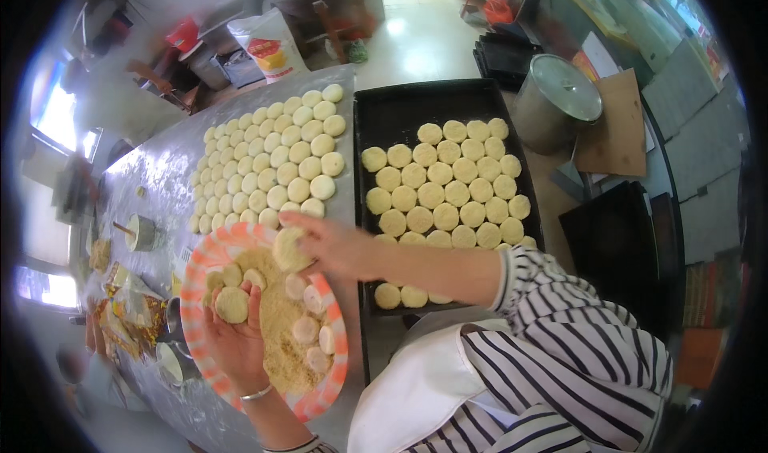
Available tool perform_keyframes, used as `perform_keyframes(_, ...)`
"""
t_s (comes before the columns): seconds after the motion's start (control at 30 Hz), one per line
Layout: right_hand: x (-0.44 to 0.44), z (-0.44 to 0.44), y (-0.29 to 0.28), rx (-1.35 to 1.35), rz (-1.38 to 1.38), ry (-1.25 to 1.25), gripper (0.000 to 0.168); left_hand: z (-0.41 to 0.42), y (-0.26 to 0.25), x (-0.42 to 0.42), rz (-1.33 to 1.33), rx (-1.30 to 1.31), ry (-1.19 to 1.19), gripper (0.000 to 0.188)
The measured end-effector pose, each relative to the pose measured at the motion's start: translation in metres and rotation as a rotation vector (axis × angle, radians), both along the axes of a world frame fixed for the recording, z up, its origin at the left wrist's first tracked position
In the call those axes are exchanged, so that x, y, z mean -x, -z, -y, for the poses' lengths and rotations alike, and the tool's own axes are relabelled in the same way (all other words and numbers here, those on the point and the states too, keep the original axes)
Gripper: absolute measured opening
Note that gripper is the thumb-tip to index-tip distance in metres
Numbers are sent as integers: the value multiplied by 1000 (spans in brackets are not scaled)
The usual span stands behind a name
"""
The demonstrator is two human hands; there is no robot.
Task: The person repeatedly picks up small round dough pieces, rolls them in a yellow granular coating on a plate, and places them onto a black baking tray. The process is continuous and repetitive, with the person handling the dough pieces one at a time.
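Over the upper part of an orange-and-white striped plastic basin [207, 360], my right hand [336, 246] grips a crumb-coated dough disc [290, 250]. My left hand [236, 339] is palm up inside the basin, with another dough disc [232, 305] resting on it against the curled fingers. Tan crumbs [282, 345] cover the basin's bottom, and several paler discs [306, 329] lie on them at the right side. More discs sit just beyond my left fingers. Coated discs fill much of a black baking tray [390, 108] to the right, partly hidden by my right forearm.
Rows of plain dough discs [264, 162] lie on the floured metal table [162, 171] beyond the basin. A small pot with a handle [141, 233] and plastic bags [129, 312] are at the left. A large lidded metal pot [555, 105] stands right of the tray. Other people are at the left edge.
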State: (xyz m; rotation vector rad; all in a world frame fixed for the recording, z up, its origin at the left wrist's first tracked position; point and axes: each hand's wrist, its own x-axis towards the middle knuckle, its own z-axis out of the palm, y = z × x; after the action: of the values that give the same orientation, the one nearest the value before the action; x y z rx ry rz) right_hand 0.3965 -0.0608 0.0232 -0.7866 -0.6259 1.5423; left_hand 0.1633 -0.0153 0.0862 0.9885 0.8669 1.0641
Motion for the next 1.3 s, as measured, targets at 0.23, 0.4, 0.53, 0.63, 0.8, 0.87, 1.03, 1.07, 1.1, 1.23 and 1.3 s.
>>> perform_keyframes(0.23,-222,4,18,81,312,-1,41,-58,12,-141,-297,-97,554,34)
perform_keyframes(0.4,-320,-20,62,159,797,-10,40,-122,86,-266,-284,-133,897,38)
perform_keyframes(0.53,-350,-46,91,96,1130,-127,38,-137,114,-342,-613,-225,926,41)
perform_keyframes(0.63,-359,-56,99,120,1215,-194,39,-154,137,-377,-843,-259,922,40)
perform_keyframes(0.8,-364,-63,117,123,1258,-214,40,-174,168,-403,-983,-337,1009,36)
perform_keyframes(0.87,-361,-65,121,111,1291,-199,37,-177,175,-403,-941,-364,1037,32)
perform_keyframes(1.03,-349,-58,136,4,1666,-36,30,-163,177,-411,-1195,-1134,862,27)
perform_keyframes(1.07,-348,-56,138,-9,1681,-22,28,-162,177,-411,-1202,-1138,854,27)
perform_keyframes(1.1,-346,-55,138,-22,1697,-9,27,-162,175,-411,-1226,-1108,889,28)
perform_keyframes(1.23,-339,-51,133,-9,1666,-27,27,-160,164,-411,-1283,-1004,999,31)
perform_keyframes(1.3,-339,-47,130,7,1667,-40,29,-159,159,-412,-1277,-971,1033,33)
